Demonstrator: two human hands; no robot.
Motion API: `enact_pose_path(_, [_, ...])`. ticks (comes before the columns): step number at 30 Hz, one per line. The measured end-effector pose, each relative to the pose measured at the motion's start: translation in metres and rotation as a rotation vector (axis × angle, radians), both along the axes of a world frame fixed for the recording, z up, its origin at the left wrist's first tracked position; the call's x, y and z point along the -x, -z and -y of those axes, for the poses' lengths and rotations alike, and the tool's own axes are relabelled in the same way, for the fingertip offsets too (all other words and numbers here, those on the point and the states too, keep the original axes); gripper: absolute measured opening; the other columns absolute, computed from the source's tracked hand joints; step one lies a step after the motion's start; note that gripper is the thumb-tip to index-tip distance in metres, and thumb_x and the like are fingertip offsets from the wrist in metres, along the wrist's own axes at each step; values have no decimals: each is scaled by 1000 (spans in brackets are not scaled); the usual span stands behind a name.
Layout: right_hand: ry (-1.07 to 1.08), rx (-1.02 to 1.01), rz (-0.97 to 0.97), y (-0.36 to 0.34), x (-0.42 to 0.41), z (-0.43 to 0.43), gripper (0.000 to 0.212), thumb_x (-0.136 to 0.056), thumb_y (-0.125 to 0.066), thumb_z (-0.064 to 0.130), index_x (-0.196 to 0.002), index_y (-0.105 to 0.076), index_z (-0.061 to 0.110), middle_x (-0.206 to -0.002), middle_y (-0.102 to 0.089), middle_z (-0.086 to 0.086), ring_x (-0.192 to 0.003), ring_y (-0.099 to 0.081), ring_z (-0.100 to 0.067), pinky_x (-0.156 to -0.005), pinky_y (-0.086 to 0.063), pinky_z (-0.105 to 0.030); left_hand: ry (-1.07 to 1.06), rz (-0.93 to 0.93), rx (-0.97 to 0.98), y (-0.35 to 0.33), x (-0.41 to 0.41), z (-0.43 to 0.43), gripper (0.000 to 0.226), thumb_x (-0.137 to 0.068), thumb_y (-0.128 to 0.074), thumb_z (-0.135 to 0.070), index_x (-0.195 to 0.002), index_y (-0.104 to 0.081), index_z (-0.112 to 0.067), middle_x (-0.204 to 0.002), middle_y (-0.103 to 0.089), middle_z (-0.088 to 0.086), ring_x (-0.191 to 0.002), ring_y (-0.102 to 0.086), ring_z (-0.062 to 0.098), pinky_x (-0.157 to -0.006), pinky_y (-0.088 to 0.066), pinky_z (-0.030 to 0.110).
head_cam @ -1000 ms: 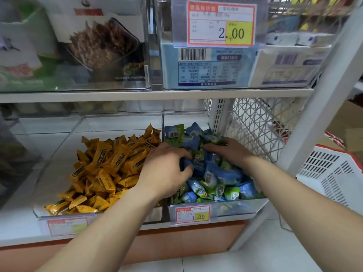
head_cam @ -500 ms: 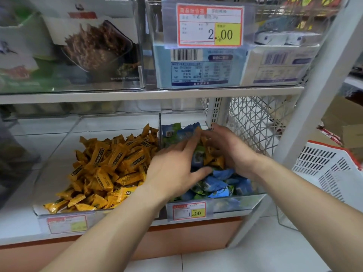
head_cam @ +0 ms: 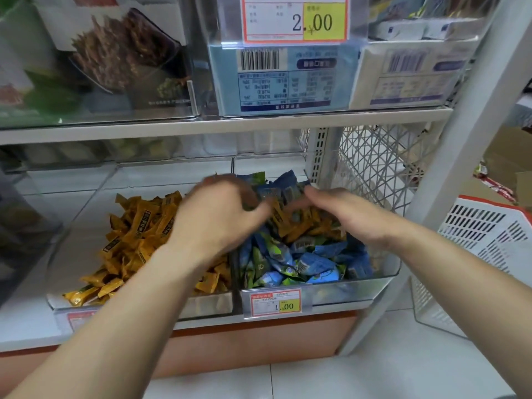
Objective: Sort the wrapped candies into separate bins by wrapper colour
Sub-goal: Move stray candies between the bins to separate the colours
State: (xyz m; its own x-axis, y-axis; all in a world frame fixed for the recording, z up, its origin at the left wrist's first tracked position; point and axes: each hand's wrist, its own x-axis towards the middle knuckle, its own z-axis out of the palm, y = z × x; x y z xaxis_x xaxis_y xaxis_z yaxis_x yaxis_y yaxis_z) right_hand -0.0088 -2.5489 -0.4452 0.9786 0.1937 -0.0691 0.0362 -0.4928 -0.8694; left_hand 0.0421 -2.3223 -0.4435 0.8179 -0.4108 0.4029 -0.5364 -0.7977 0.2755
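Observation:
Two clear bins sit side by side on the lower shelf. The left bin [head_cam: 207, 305] holds a heap of yellow-wrapped candies [head_cam: 138, 226]. The right bin [head_cam: 345, 289] holds blue and green wrapped candies [head_cam: 311, 263], with a cluster of stray yellow candies [head_cam: 305, 223] lying on top in its middle. My left hand [head_cam: 218, 223] is blurred and hovers over the divider between the bins, fingers curled downward; whether it holds candies is unclear. My right hand [head_cam: 351, 214] lies over the stray yellow candies, with its fingers stretched towards the left hand.
A shelf board [head_cam: 230, 125] runs close above the bins and carries clear boxes of packaged goods with a 2.00 price tag [head_cam: 296, 21]. White wire mesh [head_cam: 374, 168] closes the right side. A white basket with a red rim [head_cam: 483, 249] stands at the right.
Both hands were dug into the blue candies, then cupped a clump of yellow ones between them. Now they have parted: the left has swept left to the divider, leaving yellow candies exposed.

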Motion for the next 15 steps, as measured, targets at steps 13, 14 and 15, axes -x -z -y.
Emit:
enact_pose_path(13, [29, 554, -148, 19, -20, 4, 21, -92, -59, 27, -109, -70, 21, -100, -71, -6, -87, -63, -18, -79, -49, -33, 190, -63, -257, 35, 2, 51, 71, -86, -46, -71, -148, -32, -40, -145, -51, -6, -128, -51, 25, -97, -47, 39])
enact_pose_path(14, [27, 562, -168, 18, -22, 6, 19, -91, -60, 24, -105, -71, 18, -97, -71, -8, -84, -63, -20, -74, -49, -33, 184, -119, -306, 36, -2, 52, 76, -82, -45, -75, -149, -26, -45, -148, -47, -7, -131, -48, 26, -98, -44, 40])
enact_pose_path(15, [17, 564, -186, 17, -23, 9, 17, -90, -61, 20, -103, -71, 16, -97, -72, -9, -84, -64, -23, -73, -49, -35, 179, -162, -349, 36, -6, 53, 80, -79, -44, -79, -149, -22, -48, -151, -44, -7, -134, -44, 26, -100, -43, 41])
